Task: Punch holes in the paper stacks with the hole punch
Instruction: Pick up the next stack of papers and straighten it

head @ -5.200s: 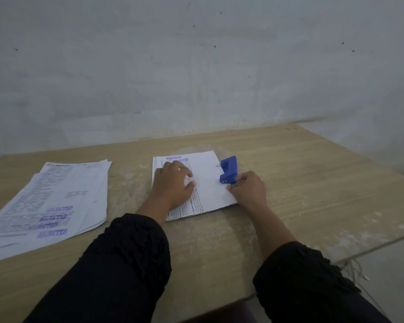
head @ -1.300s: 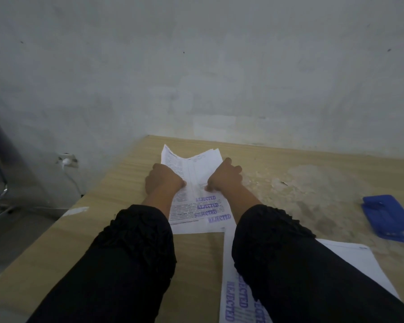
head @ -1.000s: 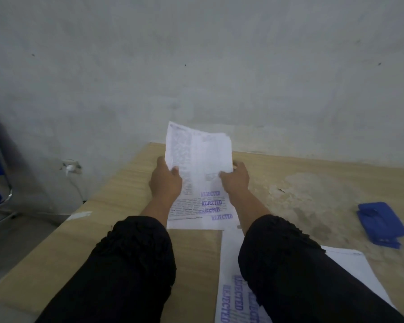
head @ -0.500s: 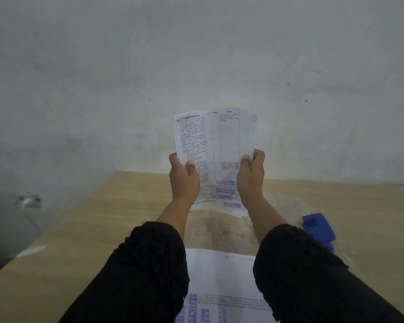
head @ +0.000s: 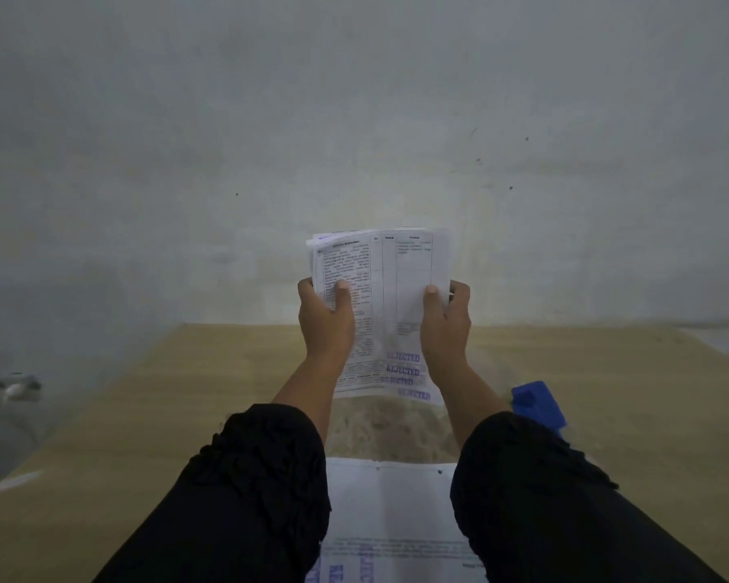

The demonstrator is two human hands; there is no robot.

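A stamped paper stack [head: 381, 313] is being held upright above the tabletop [head: 632, 372], the left hand [head: 325, 317] and right hand [head: 446, 319] each grasping a side edge. Another stack [head: 390, 511], lying flat nearer the body, is showing punched holes, so is likely done. The blue hole punch [head: 537, 403] is sitting unused to the right; the held stack probably remains unpunched.

Looks like you're in a bare back-office kind of room: plain grey wall [head: 354, 119], a worn wooden table [head: 649, 393], stamped forms [head: 379, 313], and a blue hole punch [head: 537, 403] sitting there.
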